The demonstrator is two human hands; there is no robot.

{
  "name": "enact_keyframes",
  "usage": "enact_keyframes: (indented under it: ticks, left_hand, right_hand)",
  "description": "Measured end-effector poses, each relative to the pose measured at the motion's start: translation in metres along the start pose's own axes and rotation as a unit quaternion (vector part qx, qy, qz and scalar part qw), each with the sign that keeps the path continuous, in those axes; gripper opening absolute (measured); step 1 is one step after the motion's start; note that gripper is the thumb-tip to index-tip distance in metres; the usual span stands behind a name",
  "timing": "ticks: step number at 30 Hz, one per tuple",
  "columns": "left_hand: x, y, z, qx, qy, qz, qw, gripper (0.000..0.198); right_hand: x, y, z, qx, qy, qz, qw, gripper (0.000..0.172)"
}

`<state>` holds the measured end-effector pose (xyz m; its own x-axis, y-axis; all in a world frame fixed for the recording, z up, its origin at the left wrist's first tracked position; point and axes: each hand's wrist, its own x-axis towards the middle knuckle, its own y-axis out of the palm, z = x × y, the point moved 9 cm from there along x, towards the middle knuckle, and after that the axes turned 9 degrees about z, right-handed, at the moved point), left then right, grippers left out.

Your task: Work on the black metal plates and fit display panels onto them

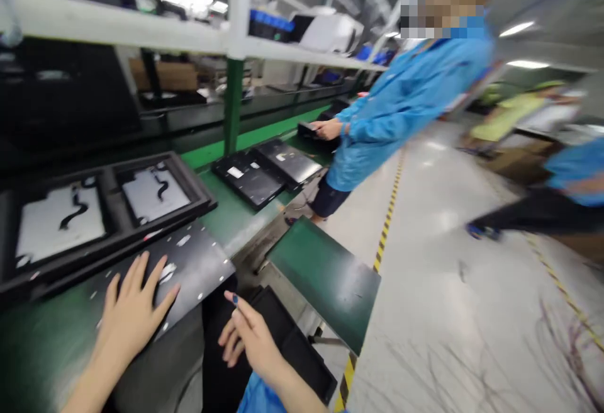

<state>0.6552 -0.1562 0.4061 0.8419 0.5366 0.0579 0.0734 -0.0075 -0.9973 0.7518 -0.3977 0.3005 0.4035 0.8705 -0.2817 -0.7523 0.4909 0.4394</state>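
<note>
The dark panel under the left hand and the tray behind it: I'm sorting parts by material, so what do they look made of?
The dark panel looks like thin sheet metal or plastic, semi-gloss with pale marks along its edges; blur leaves that open. The tray looks like matte black moulded plastic or foam, judging by its thick, dull walls.

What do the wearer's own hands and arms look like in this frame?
Both are bare, with no gloves. The left hand shows a bare forearm with no sleeve in view. The right hand has a dark blue painted nail on one fingertip, and a bit of bright blue sleeve shows beside its forearm.
</note>
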Motion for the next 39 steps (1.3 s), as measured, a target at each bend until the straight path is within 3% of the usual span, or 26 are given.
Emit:
enact_keyframes:
  ticks: [3, 5, 6, 10, 14, 17, 24, 28, 39]
  left_hand:
    - [0.004, -0.018, -0.016, -0.01, -0.008, 0.01, 1.0, 0.07]
    - [0.014, -0.015, -0.017, -0.035, -0.016, 0.018, 0.999, 0.071]
    - [0.02, -0.011, -0.015, -0.047, -0.017, 0.017, 0.999, 0.072]
    - [0.042, 0.0, -0.006, -0.072, -0.019, 0.014, 0.997, 0.069]
    - [0.052, -0.001, -0.006, -0.089, -0.032, 0.0, 0.996, 0.061]
    - [0.053, 0.0, -0.006, -0.093, -0.033, -0.02, 0.995, 0.06]
    - [0.054, 0.002, -0.003, -0.087, -0.021, -0.035, 0.995, 0.06]
    - [0.053, -0.001, -0.004, -0.079, -0.022, -0.041, 0.996, 0.058]
    - [0.053, -0.001, -0.005, -0.094, -0.017, -0.034, 0.995, 0.058]
  right_hand:
    - [-0.015, 0.001, -0.013, -0.043, 0.061, 0.031, 0.997, 0.067]
    - [-0.022, -0.009, -0.012, -0.018, 0.068, 0.007, 0.998, 0.047]
    - [-0.024, -0.015, -0.009, -0.008, 0.067, -0.014, 0.998, 0.045]
    - [-0.028, -0.028, 0.003, -0.054, 0.052, -0.085, 0.994, 0.068]
    - [-0.026, -0.028, -0.006, -0.098, 0.05, -0.062, 0.992, 0.048]
    - [-0.014, -0.031, -0.015, -0.126, 0.04, -0.048, 0.99, 0.044]
    - [0.01, -0.033, -0.008, -0.191, -0.004, -0.111, 0.975, 0.055]
    - [0.009, -0.042, -0.008, -0.171, -0.012, -0.161, 0.972, 0.061]
    - [0.002, -0.047, -0.028, -0.157, -0.023, -0.189, 0.969, 0.073]
